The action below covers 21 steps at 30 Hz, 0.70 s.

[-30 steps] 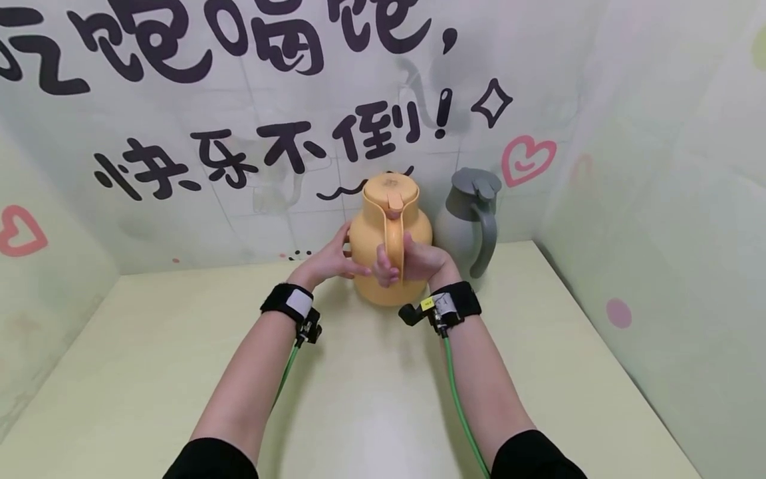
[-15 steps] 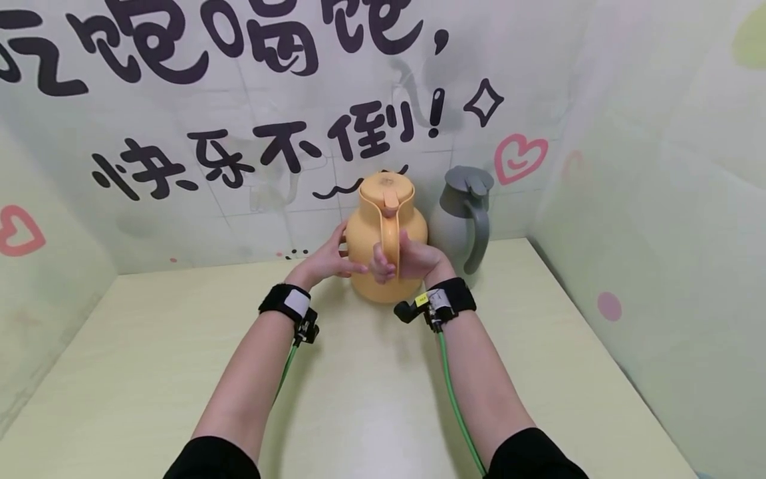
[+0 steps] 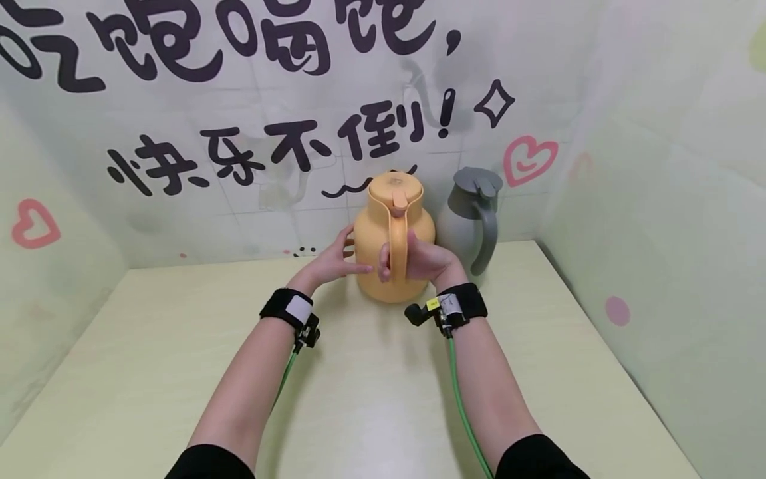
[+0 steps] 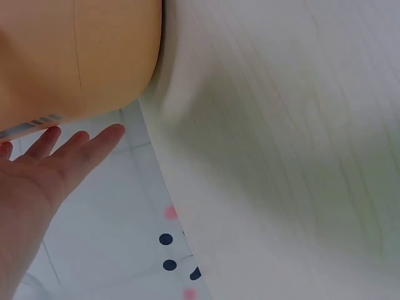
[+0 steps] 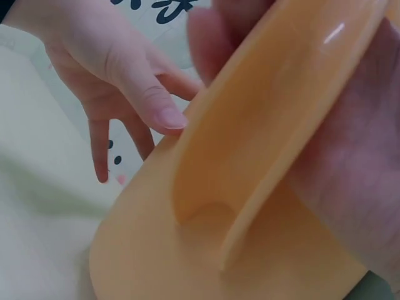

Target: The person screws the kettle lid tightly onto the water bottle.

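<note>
A yellow-orange thermos jug [image 3: 372,233] stands upright on the table near the back wall, its handle [image 3: 397,249] facing me. My right hand [image 3: 427,260] has its fingers curled round that handle; in the right wrist view the palm [image 5: 356,162] lies on one side of the handle and fingertips on the other. On the jug's left side is my left hand [image 3: 328,265], its fingers spread and fairly straight. The left wrist view has the fingertips [image 4: 103,140] at the jug's side, touching or very close. The jug's lid [image 3: 395,186] is down.
Just right of the yellow-orange jug stands a grey thermos jug [image 3: 459,229], close beside it, its dark handle turned towards me. A printed wall sheet [image 3: 287,219] rises behind, and another sheet [image 3: 652,199] lines the right side. The pale tabletop [image 3: 365,392] stretches in front.
The right hand's fingers have curled further round the handle. Both jugs stay in place, the left hand remains at the jug's side, and the head view has shifted slightly.
</note>
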### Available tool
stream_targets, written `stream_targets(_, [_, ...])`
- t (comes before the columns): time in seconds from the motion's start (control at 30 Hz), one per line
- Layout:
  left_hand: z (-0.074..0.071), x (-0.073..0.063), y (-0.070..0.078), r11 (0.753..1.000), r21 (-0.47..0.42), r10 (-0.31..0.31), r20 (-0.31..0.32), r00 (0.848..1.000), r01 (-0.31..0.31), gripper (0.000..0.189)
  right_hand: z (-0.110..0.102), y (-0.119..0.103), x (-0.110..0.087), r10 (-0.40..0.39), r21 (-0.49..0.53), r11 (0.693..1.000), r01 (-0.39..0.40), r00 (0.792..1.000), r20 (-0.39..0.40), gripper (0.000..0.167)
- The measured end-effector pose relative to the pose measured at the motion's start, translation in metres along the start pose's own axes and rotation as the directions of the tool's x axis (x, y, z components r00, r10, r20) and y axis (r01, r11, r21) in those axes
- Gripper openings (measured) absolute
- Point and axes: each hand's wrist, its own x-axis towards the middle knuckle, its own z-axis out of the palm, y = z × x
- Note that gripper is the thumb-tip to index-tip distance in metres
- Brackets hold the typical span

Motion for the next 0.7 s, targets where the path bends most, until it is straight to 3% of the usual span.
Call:
stream_targets(0.13, [0.001,-0.004,0.006,0.996,0.082,0.031,0.002,1.0,-0.032,0.1,0.003,-0.007,-0.004,0.031,0.004,1.0,-0.031,0.999,-0.038,0.068])
stream_targets(0.3, [0.001,-0.012,0.014,0.983,0.183,-0.002,0.002,1.0,0.002,0.096,0.003,-0.013,-0.008,0.093,-0.055,0.994,-0.099,0.99,-0.11,0.071])
stream_targets(0.43, [0.0,-0.018,0.021,0.96,0.276,-0.04,0.003,0.999,0.037,0.092,0.007,-0.021,-0.014,0.15,-0.132,0.974,-0.184,0.962,-0.23,0.078])
stream_targets(0.5, [0.0,-0.021,0.026,0.946,0.323,-0.043,0.004,0.999,0.039,0.089,0.013,-0.027,-0.017,0.186,-0.171,0.953,-0.248,0.93,-0.317,0.082])
stream_targets(0.57, [0.0,-0.025,0.032,0.928,0.372,-0.04,0.008,0.999,0.034,0.084,0.02,-0.035,-0.018,0.231,-0.205,0.918,-0.338,0.88,-0.415,0.081])
stream_targets(0.63, [0.0,-0.029,0.039,0.907,0.421,-0.031,0.012,0.999,0.023,0.079,0.029,-0.044,-0.019,0.275,-0.237,0.862,-0.449,0.806,-0.525,0.076])
stream_targets(0.7, [0.0,-0.034,0.045,0.885,0.465,-0.024,0.017,1.0,0.013,0.075,0.038,-0.051,-0.018,0.299,-0.285,0.778,-0.56,0.729,-0.615,0.069])
